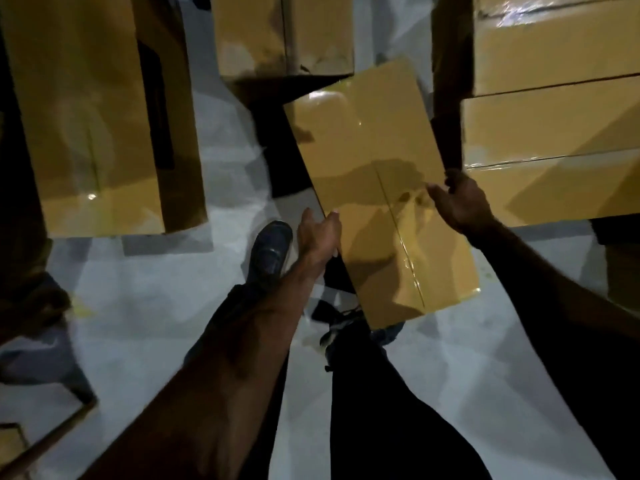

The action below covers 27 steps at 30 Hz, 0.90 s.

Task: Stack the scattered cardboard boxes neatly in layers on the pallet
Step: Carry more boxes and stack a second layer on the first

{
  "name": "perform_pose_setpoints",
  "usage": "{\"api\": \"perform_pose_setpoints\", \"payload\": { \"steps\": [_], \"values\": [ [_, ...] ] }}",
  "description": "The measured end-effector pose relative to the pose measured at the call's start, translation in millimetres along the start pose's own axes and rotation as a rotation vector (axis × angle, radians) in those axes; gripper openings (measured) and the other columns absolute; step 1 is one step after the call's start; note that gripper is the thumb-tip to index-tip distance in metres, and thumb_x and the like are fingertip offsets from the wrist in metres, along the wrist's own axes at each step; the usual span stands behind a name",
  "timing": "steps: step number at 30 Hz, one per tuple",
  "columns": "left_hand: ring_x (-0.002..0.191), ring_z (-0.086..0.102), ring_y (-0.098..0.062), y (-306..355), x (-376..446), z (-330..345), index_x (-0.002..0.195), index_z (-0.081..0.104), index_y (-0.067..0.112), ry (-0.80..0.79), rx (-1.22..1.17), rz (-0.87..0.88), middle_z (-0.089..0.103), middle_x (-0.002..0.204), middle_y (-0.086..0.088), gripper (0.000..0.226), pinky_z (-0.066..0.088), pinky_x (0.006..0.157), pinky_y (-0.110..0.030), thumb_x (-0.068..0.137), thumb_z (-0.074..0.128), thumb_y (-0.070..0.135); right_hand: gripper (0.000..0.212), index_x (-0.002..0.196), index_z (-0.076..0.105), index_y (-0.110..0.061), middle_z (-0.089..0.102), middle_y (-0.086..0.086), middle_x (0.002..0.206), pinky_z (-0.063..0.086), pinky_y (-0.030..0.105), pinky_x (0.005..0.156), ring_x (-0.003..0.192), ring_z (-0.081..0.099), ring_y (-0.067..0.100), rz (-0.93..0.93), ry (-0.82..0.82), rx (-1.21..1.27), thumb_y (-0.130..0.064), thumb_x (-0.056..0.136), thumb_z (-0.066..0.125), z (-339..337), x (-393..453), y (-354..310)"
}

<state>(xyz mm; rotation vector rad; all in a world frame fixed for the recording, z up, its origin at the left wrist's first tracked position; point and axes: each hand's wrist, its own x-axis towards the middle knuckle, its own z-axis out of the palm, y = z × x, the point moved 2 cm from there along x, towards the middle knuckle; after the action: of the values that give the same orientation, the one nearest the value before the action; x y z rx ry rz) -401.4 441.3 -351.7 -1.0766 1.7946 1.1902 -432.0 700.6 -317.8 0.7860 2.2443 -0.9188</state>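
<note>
Head view: box between both hands' fingers.

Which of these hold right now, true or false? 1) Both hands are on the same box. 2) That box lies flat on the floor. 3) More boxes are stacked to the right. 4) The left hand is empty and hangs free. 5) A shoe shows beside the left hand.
1) True: the left hand and the right hand hold opposite long edges of the taped box.
2) False: it is tilted, raised above the floor.
3) True: stacked boxes stand on the right.
4) False: the left hand grips the box's left edge.
5) True: a dark shoe sits just left of that hand.
</note>
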Motion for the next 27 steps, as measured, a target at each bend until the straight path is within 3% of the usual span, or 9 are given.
{"api": "perform_pose_setpoints", "payload": {
  "steps": [5,7,9,12,14,17,21,24,27],
  "values": [
    [0.15,0.041,-0.033,-20.2,44.6,25.0,0.167,0.023,0.019,-0.077,-0.127,-0.025,0.035,0.169,-0.006,0.091,0.043,0.116,-0.048,0.096,0.067,0.057,0.053,0.137,0.055,-0.004,0.065,0.018,0.129,0.042,0.032,0.085,0.118,0.061,0.036,0.04,0.08,0.061,-0.039,0.099,0.065,32.6,58.4,25.7],
    [0.129,0.062,-0.025,-16.9,50.3,31.7,0.157,0.042,0.017,-0.1,-0.201,0.025,0.061,0.147,-0.003,0.09,0.053,0.108,-0.047,0.084,0.076,0.058,0.052,0.141,0.057,-0.01,0.066,0.01,0.129,0.045,0.032,0.089,0.117,0.061,0.03,0.101,0.081,0.125,-0.039,0.098,0.066,38.0,64.7,33.7],
    [0.108,0.073,-0.018,-16.5,50.0,33.9,0.146,0.051,0.011,-0.15,-0.274,0.024,0.072,0.127,-0.001,0.075,0.061,0.094,-0.039,0.085,0.082,0.042,0.054,0.132,0.065,-0.017,0.07,0.004,0.119,0.052,0.036,0.092,0.11,0.066,0.028,0.139,0.091,0.186,-0.048,0.088,0.067,36.7,59.3,35.9],
    [0.111,0.074,-0.021,-17.7,30.1,21.4,0.144,0.056,0.012,-0.227,-0.271,0.04,0.074,0.128,-0.002,0.076,0.062,0.095,-0.04,0.08,0.085,0.043,0.054,0.11,0.07,-0.013,0.076,0.008,0.1,0.057,0.038,0.081,0.095,0.073,0.032,0.156,0.111,0.247,-0.053,0.075,0.064,26.8,27.5,40.7],
    [0.115,0.073,-0.02,-29.0,20.7,10.5,0.14,0.061,0.02,-0.24,-0.239,0.052,0.074,0.128,0.004,0.068,0.062,0.094,-0.04,0.084,0.083,0.052,0.054,0.112,0.07,-0.013,0.076,0.007,0.099,0.061,0.044,0.083,0.094,0.074,0.03,0.144,0.104,0.289,-0.053,0.076,0.063,15.6,-15.4,33.3],
    [0.12,0.07,-0.023,0.8,-37.9,-29.6,0.145,0.058,0.03,-0.228,-0.205,0.058,0.071,0.134,0.005,0.071,0.06,0.097,-0.044,0.084,0.084,0.055,0.062,0.123,0.066,-0.018,0.071,0.009,0.114,0.061,0.059,0.086,0.103,0.07,0.032,0.15,0.106,0.397,-0.062,0.079,0.066,-5.1,-87.9,20.4],
    [0.116,0.069,-0.014,64.2,-144.0,-91.8,0.143,0.057,0.031,-0.34,-0.127,0.213,0.072,0.128,0.01,0.05,0.055,0.091,-0.031,0.096,0.073,0.034,0.047,0.111,0.069,-0.027,0.074,0.003,0.11,0.058,0.065,0.088,0.104,0.071,0.032,0.2,0.19,0.517,-0.066,0.084,0.068,-37.1,-174.7,-0.5],
    [0.115,0.066,-0.006,101.0,-212.9,-134.3,0.141,0.05,0.036,-0.401,-0.052,0.279,0.069,0.125,0.018,0.045,0.049,0.085,-0.02,0.101,0.07,0.028,0.059,0.121,0.066,-0.027,0.071,0.002,0.118,0.057,0.065,0.09,0.109,0.069,0.035,0.223,0.31,0.576,-0.074,0.085,0.065,-64.4,-236.6,-30.0],
    [0.116,0.066,-0.008,125.8,-275.8,-167.3,0.145,0.047,0.037,-0.477,-0.006,0.296,0.068,0.135,0.011,0.052,0.053,0.094,-0.026,0.1,0.071,0.027,0.056,0.139,0.054,-0.015,0.062,0.007,0.13,0.053,0.06,0.1,0.119,0.061,0.034,0.231,0.426,0.627,-0.051,0.098,0.066,-91.1,-302.6,-67.9]
  ]
}}
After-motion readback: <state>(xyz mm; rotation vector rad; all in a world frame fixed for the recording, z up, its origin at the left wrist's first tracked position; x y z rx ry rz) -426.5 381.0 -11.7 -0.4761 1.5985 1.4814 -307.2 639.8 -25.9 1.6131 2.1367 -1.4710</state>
